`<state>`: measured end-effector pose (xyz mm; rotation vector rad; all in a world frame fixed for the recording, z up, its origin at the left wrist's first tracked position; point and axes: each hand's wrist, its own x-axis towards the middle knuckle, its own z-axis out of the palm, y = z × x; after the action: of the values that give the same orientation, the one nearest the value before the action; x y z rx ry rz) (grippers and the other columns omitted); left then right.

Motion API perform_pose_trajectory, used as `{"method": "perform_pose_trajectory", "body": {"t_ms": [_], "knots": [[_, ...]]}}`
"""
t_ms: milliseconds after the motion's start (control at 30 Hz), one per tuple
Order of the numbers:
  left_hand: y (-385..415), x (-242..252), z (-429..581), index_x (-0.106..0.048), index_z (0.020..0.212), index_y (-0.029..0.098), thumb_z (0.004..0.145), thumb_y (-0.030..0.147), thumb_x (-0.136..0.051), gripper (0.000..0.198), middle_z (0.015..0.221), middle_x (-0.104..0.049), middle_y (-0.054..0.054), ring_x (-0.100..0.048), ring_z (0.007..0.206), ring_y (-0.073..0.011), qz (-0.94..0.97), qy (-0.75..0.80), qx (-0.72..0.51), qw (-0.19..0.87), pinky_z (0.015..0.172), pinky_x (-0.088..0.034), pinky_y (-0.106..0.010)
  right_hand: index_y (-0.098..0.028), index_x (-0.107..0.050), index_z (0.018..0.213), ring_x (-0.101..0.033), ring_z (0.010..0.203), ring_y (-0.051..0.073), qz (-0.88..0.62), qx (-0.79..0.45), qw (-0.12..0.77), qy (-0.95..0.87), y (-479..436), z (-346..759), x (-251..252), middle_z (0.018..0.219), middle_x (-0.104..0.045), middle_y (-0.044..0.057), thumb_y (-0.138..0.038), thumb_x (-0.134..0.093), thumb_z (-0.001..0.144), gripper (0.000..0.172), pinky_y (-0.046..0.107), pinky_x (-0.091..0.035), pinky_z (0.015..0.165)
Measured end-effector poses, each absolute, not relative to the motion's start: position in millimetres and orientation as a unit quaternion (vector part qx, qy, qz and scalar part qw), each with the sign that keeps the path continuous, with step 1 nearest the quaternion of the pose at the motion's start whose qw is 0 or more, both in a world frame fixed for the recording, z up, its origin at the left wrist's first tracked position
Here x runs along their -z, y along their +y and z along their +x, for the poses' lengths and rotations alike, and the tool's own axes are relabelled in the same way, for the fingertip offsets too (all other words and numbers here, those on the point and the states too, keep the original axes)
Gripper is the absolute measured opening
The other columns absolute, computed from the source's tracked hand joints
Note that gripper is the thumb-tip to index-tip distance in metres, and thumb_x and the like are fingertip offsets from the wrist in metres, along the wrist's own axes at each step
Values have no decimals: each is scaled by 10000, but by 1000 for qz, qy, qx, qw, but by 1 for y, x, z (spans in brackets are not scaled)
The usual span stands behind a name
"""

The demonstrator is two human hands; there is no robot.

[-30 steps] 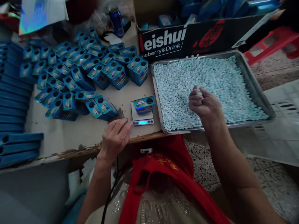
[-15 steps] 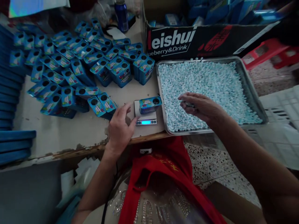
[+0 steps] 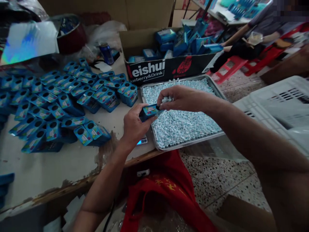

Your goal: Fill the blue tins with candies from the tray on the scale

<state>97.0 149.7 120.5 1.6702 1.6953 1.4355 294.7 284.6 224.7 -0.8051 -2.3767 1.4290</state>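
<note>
My left hand (image 3: pixel 135 124) grips a small blue candy tin (image 3: pixel 149 111) by its sides, tilted above the small digital scale (image 3: pixel 143 141). A dark round hole shows at the right end of the tin's top. Curled around several pale blue candies (image 3: pixel 167 100), my right hand (image 3: pixel 177 96) has its fingertips at that hole. Beneath it lies a metal tray (image 3: pixel 162 149) spread with the same candies. Most of the scale is hidden behind my left hand and the tin; part of its lit display shows.
Rows of blue tins (image 3: pixel 55 111) with round holes stand on the table (image 3: pixel 60 167) to the left. A black carton (image 3: pixel 169 66) holding more tins is behind the tray. A white plastic crate (image 3: pixel 277 103) stands at right. Another person (image 3: pixel 260 32) sits at the upper right.
My left hand has picked up the tin from the scale. My right hand has moved left from over the tray to the tin's hole. The view has tilted up and shifted right.
</note>
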Motion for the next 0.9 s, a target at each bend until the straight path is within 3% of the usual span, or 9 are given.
{"method": "perform_pose_trajectory", "body": {"t_ms": [167,333,500,633,733,833,900], "knots": [[174,-113,123,-818,1215,217,793,262,-1048,483,1080,-847,-37,-799,938,-232,575,591,-527,206,869,-621,-326,-245,-854,816,-494,675,142,-269,-362,106,-886,300,312,-233,645,-608,-48,-25,-877,773,226,324,-296,689],[184,-103,140,-825,1199,217,798,273,-1053,464,1115,-850,-48,-810,972,-234,580,572,-536,222,909,-653,-338,-284,-880,884,-542,689,156,-307,-356,162,-867,305,338,-215,719,-686,-45,-50,-900,710,293,313,-314,671],[186,-103,149,-812,1217,216,824,267,-1040,458,1172,-847,-65,-815,1028,-256,605,577,-511,200,960,-669,-369,-280,-855,810,-565,694,152,-331,-378,168,-848,306,351,-209,741,-707,-39,-29,-880,728,265,314,-350,671],[190,-104,152,-811,1236,213,863,189,-980,411,1207,-838,-99,-796,1141,-319,667,578,-456,115,1059,-642,-443,-230,-806,756,-548,670,134,-358,-454,234,-782,309,353,-205,670,-622,-39,51,-897,716,298,305,-367,648],[194,-103,149,-815,1219,221,860,163,-951,389,1205,-829,-98,-773,1175,-336,662,590,-455,80,1081,-618,-461,-207,-755,778,-506,632,116,-384,-572,285,-667,311,356,-197,684,-607,-28,-28,-924,830,251,266,-353,578],[197,-98,146,-798,1185,227,796,216,-993,435,1162,-820,-60,-784,1090,-285,578,598,-525,178,991,-632,-385,-182,-754,873,-459,596,89,-410,-693,340,-486,309,357,-187,739,-614,-10,-151,-840,996,153,214,-333,504],[198,-93,147,-783,1171,226,752,261,-1008,477,1100,-813,-39,-785,1009,-248,518,584,-558,282,907,-630,-328,-172,-753,926,-459,595,78,-400,-736,380,-392,304,355,-181,762,-591,-16,-155,-784,1024,105,190,-342,483]]}}
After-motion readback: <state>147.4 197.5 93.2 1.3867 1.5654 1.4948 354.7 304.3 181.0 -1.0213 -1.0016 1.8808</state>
